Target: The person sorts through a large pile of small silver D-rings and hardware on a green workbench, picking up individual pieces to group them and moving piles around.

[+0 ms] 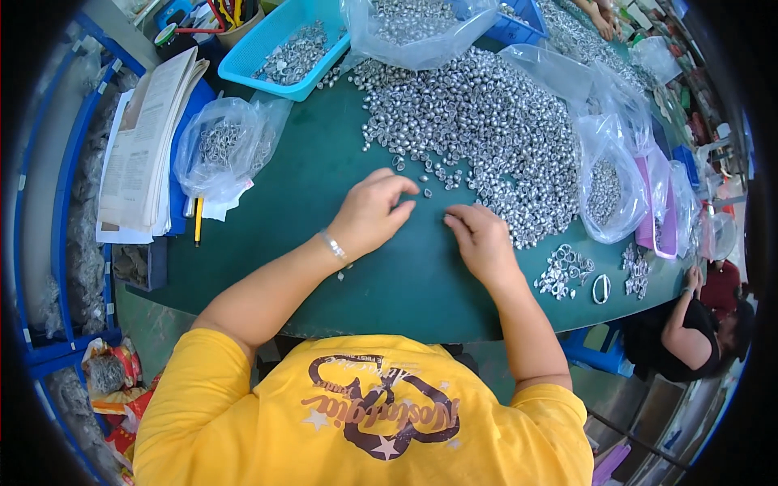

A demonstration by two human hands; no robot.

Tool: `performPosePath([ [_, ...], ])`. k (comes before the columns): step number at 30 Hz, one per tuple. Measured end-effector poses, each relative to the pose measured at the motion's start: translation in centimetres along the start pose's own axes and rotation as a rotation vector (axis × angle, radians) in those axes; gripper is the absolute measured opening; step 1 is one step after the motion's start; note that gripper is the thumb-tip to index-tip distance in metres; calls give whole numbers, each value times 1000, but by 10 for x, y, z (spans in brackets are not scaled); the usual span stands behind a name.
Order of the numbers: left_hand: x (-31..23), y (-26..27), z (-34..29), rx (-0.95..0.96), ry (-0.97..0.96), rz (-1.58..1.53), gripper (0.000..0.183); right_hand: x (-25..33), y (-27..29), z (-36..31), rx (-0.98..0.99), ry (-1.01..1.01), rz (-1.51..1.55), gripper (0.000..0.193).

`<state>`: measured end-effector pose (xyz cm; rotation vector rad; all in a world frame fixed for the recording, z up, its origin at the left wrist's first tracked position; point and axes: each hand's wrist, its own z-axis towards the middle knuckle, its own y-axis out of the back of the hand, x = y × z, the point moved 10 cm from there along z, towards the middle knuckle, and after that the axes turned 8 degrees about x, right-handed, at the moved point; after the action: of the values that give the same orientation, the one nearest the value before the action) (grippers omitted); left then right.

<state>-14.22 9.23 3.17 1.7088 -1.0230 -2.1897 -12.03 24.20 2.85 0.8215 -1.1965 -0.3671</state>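
Note:
A broad heap of small silvery metal pieces [486, 130], rounded and hollow-looking, covers the middle of the green table [300, 186]. My left hand [373, 212] hovers at the heap's near left edge, its thumb and forefinger apart with a gap between them. Just beyond those fingertips lies a loose metal piece [427, 193]. My right hand [484, 241] is beside the near edge of the heap. Its thumb and fingers are pinched together; whatever is between them is too small to make out. Below my left wrist lies a tiny metal bit [340, 275].
Small piles of silvery parts [565, 271] and a ring-shaped item [600, 289] lie on the right. Clear bags [612, 178], a turquoise basket [284, 49] and stacked papers [146, 146] surround the work area. Another person [689, 332] sits at the right.

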Motion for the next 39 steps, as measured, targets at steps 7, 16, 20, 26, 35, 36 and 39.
performPosePath([
  [7,6,-29,27,35,-90,141,14,-1,-7,8,24,-30,-173,8],
  [16,44,-53,-7,153,500,-1249,12,-30,-38,-3,226,-442,1517,7],
  [20,39,-57,-13,224,461,-1307,12,-26,-47,-7,287,-416,1674,13],
  [26,30,-60,-19,208,508,-1396,16,-26,-14,1,91,-220,376,2],
  [35,40,-60,-27,182,540,-1428,14,10,-2,1,41,-20,24,9],
  [36,40,-59,-27,177,535,-1421,13,10,-5,-1,77,-31,14,10],
  [39,39,-53,-25,136,530,-1466,11,13,-8,-6,138,-23,-21,12],
])
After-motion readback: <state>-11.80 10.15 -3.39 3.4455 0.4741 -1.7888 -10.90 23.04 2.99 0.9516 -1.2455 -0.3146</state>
